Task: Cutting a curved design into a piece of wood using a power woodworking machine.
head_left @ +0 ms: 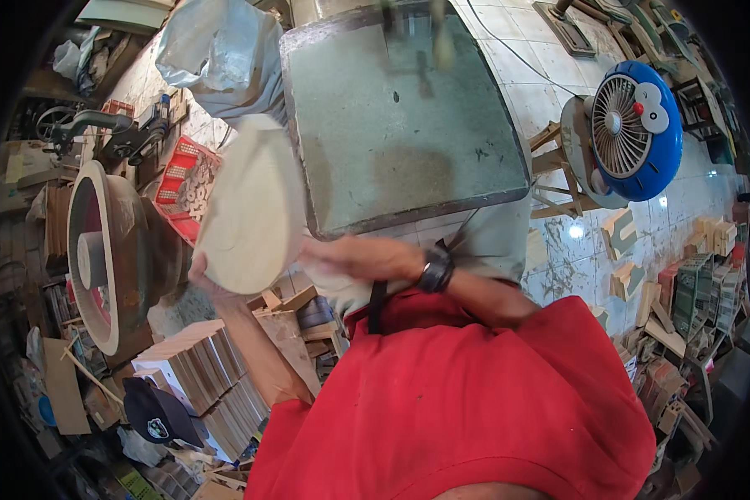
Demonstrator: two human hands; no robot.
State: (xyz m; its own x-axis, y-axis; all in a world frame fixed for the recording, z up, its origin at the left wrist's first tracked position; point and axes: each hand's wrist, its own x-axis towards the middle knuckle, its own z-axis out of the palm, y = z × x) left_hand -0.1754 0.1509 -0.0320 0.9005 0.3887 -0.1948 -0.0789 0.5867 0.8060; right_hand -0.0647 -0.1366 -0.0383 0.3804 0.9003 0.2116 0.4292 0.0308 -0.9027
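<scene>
A pale round wooden disc (250,204) is held up on edge in front of me, between a disc sander on the left and a metal machine table ahead. My left hand (202,275) grips its lower left rim from underneath, mostly hidden by the disc. My right hand (342,254), with a dark watch on the wrist, holds the disc's right edge, fingers pressed against its rim. Both forearms cross over my red shirt.
A disc sander wheel (92,258) stands at left. The grey-green machine table (400,117) is ahead. A red crate (179,179), stacked wood boards (204,367), a dark cap (158,417), a blue fan (637,129) and several wood offcuts on the tiled floor surround me.
</scene>
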